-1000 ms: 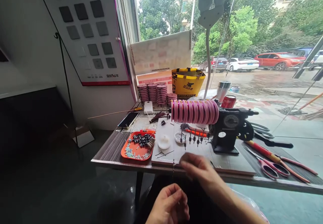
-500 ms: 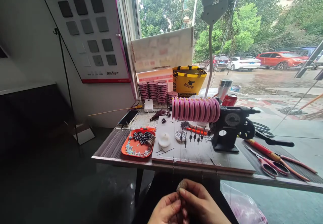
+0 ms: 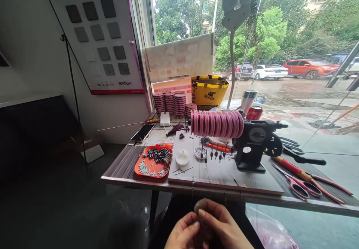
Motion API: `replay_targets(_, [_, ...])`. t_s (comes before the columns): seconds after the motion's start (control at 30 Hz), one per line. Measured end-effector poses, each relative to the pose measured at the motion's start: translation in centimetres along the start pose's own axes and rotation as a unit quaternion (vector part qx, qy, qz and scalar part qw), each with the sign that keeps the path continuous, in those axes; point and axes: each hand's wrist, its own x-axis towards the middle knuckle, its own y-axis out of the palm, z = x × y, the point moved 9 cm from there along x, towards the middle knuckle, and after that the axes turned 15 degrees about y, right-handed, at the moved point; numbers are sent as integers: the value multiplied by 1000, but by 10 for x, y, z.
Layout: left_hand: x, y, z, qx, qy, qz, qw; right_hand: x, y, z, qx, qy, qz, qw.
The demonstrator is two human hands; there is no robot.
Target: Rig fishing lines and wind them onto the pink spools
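Low in the view, in front of the table edge, my left hand (image 3: 184,231) and my right hand (image 3: 217,221) meet fingertip to fingertip. Both are closed in a pinch. Whatever they grip is too small or hidden to make out; a thin line (image 3: 193,189) hangs over the board edge just above them. Past the edge, a black hand-cranked winder (image 3: 254,140) carries a row of pink spools (image 3: 217,123). Small black pieces (image 3: 215,154) hang on lines below the spools. A white round dish (image 3: 182,158) lies on the pale board (image 3: 207,174).
An orange tray (image 3: 151,170) of black and silvery small parts sits on the left. Pink-handled scissors (image 3: 301,187) lie at the right. Behind are stacked pink spools (image 3: 169,103), a yellow bag (image 3: 209,93), a phone (image 3: 142,133) and a red can (image 3: 254,113).
My hands stay together in nearly the same place, with the fingers shifted slightly. The tabletop things lie as before; the camera view has moved a little.
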Motion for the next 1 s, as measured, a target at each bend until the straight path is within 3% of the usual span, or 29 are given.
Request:
replay_targets(0.07, [8, -4, -7, 50, 50, 5, 998, -7, -20, 40, -92, -89, -123, 984])
replay_targets(0.13, [17, -8, -21, 140, 132, 10, 981, -14, -30, 87, -200, -179, -224, 937])
replay_targets(0.23, [23, -13, -39, 308, 225, -8, 924, 1, -32, 129, -327, -194, -289, 879])
replay_targets(0.37, [16, -9, -62, 502, 276, -77, 816, 26, -33, 145, -339, -188, -310, 868])
replay_targets(0.43, [7, 3, -80, 576, 295, -117, 753, 29, -33, 145, -326, -197, -316, 869])
replay_targets(0.5, [2, 24, -98, 605, 305, -122, 725, 25, -31, 144, -312, -208, -303, 876])
replay_targets(0.63, [18, 74, -120, 554, 325, -35, 766, 8, -22, 145, -292, -214, -237, 902])
replay_targets(0.73, [37, 99, -118, 463, 334, 28, 820, -1, -16, 144, -237, -195, -162, 938])
replay_targets(0.83, [47, 104, -102, 321, 312, 66, 892, 1, -17, 138, -136, -149, -106, 974])
replay_targets(1.0, [39, 91, -78, 167, 209, 74, 961, 10, -11, 129, -15, -102, -48, 994])
